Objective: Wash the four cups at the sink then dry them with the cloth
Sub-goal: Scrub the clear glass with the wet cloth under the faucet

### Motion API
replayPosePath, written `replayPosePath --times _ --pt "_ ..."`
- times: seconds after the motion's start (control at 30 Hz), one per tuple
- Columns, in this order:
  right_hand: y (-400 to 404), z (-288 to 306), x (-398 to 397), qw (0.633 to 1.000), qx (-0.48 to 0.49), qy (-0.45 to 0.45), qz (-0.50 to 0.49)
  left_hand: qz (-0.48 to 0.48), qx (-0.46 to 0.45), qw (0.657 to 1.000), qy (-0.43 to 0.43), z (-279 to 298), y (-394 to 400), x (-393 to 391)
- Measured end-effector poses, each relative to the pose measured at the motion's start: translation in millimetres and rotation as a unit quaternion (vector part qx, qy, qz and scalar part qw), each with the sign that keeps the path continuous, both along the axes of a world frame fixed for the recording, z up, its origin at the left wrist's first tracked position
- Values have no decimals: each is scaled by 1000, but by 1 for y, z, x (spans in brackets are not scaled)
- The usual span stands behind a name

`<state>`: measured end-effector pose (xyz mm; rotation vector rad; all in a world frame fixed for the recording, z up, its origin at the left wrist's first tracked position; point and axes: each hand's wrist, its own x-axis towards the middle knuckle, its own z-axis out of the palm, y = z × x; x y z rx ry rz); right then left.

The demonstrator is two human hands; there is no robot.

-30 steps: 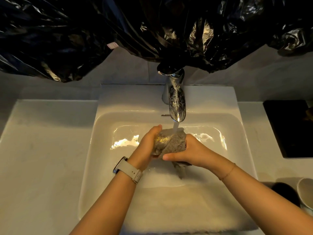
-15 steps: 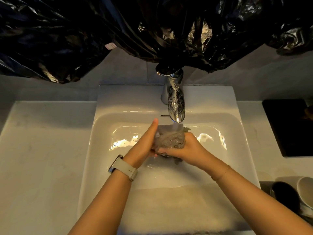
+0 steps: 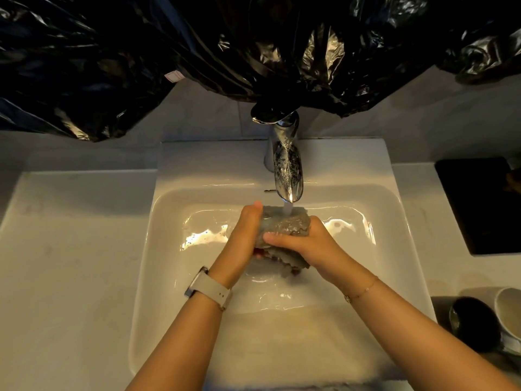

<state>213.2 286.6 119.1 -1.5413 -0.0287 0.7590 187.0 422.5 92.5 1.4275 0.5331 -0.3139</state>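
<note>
Countertop [image 3: 70, 249], pale and bare-looking, runs along the left of the white sink [image 3: 174, 221]. A forearm with a light-strapped watch [image 3: 208, 290] reaches up into the basin. The left hand [image 3: 245, 235] stands on edge, palm turned inward, pressed against the left side of a grey cloth [image 3: 284, 227]; its fingers are behind the fabric, so I cannot tell whether they curl round it. A little red shows under the cloth at its lower edge, too small to make out. The cloth is bunched into a wad between the two hands, low under the chrome tap [image 3: 287, 176], and a thin stream of water falls onto its top. Its longer side runs roughly left to right, with a ragged tail hanging down toward the near side of the basin. Whether a cup is wrapped inside cannot be seen. The right hand [image 3: 307, 244] grips the cloth from the right, thumb laid across the front, fingers wrapped behind. A fine bracelet [image 3: 361, 292] circles that wrist. Black plastic sheeting [image 3: 253, 46] hangs across the wall above, covering the tap's top. At the far right lie a dark slab [image 3: 479, 204], a dark cup [image 3: 473, 325] and a white cup [image 3: 510, 311] cut off by the frame edge.
</note>
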Motion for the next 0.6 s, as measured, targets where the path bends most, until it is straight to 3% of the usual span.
replayPosePath --times 0.1,0.17,0.33,0.4,0.47,0.53,0.6 --pt "-4 1 10 984 88 154 -13 -30 105 983 -145 -16 2 -17" --pt "-7 -1 11 978 112 174 -7 -59 97 980 -165 -22 5 -24" --pt "-6 -14 -3 997 1 -69 46 -71 -20 997 -36 3 8 -12" --pt "-2 -14 -4 995 -9 -86 43 -37 -10 999 -19 4 4 -10" --pt "-1 -13 2 1000 6 -16 14 8 54 996 -67 -2 1 -13" --pt "-2 -9 9 989 61 137 4 -28 121 984 -128 -16 4 -21" --pt "-4 -7 13 978 95 188 9 -51 112 981 -147 -21 5 -26"
